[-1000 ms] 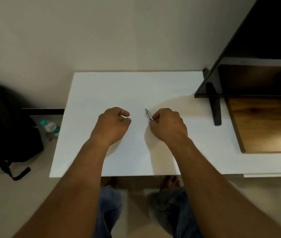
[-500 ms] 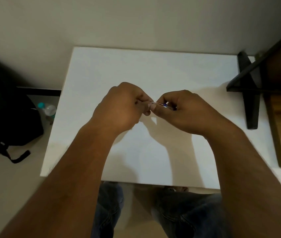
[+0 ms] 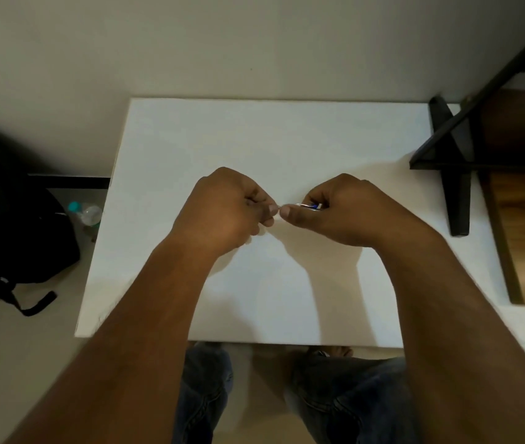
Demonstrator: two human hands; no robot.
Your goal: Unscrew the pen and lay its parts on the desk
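Since the earlier frame both hands stay joined over the white table. Right hand grips a pen; left hand, at its 9 o'clock, pinches the tip. Step in hand is probably pulling it apart; next needs a steady outward pull.

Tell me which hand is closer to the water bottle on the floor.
Left. The left hand is over the middle of the table, on the side where the water bottle lies past the table's edge. The right hand is farther away, holding a pen.
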